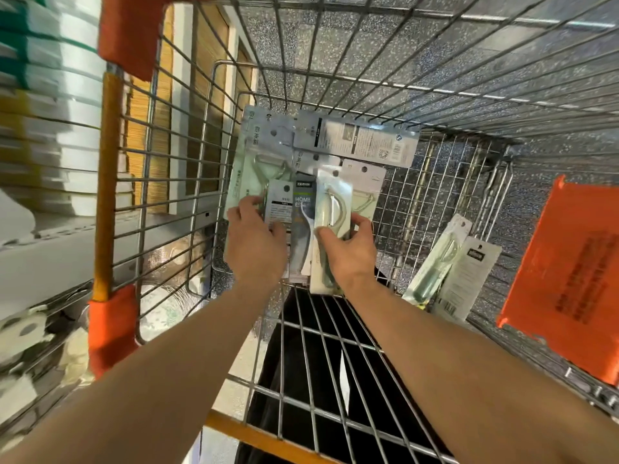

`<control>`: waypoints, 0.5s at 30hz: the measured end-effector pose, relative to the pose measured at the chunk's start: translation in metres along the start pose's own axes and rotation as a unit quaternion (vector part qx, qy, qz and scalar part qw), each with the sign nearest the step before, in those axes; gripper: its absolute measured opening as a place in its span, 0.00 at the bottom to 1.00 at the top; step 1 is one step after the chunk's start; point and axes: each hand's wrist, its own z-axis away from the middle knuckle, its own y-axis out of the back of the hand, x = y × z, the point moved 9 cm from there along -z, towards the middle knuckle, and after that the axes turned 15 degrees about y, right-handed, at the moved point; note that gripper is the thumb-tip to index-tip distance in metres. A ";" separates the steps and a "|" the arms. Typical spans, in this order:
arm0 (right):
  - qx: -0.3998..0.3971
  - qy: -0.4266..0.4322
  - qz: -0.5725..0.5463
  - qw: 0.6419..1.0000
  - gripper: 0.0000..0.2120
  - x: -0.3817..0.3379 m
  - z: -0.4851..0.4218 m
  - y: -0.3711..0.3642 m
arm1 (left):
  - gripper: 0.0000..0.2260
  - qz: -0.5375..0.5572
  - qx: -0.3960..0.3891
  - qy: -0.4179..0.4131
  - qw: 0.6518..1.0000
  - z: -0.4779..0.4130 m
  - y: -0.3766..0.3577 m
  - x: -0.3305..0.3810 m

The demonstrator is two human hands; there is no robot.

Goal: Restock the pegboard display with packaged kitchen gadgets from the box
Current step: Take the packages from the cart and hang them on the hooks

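Both my arms reach down into a wire shopping cart (pixel 435 182). A pile of carded kitchen gadgets lies at its front end. My right hand (pixel 351 251) pinches a pale green peeler pack (pixel 330 209) between thumb and fingers. My left hand (pixel 256 242) grips a small white card pack (pixel 279 202) at the left of the pile. Between the two hands stands a dark grey pack (pixel 303 209) printed HOME. Larger peeler cards (pixel 258 152) and a back-printed grey card (pixel 358 139) lie farther in.
Two more gadget packs (pixel 449 266) lean against the cart's right side. An orange plastic flap (pixel 566 272) hangs on the right wall. Orange handle padding (pixel 112 326) marks the cart's left edge. Shelves of white packaged goods (pixel 50 95) stand at left.
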 end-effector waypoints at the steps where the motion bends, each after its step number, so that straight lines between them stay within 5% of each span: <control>1: 0.000 0.009 0.004 1.000 0.18 -0.001 0.000 0.002 | 0.21 -0.004 -0.006 0.011 1.000 -0.003 0.000 -0.004; 4: 0.012 0.036 0.029 0.999 0.12 -0.010 0.001 0.006 | 0.17 -0.010 -0.019 0.018 1.000 -0.008 -0.002 -0.012; 15: 0.048 0.061 0.073 0.994 0.16 -0.024 0.005 0.012 | 0.04 0.032 -0.092 -0.121 0.988 0.019 -0.017 0.022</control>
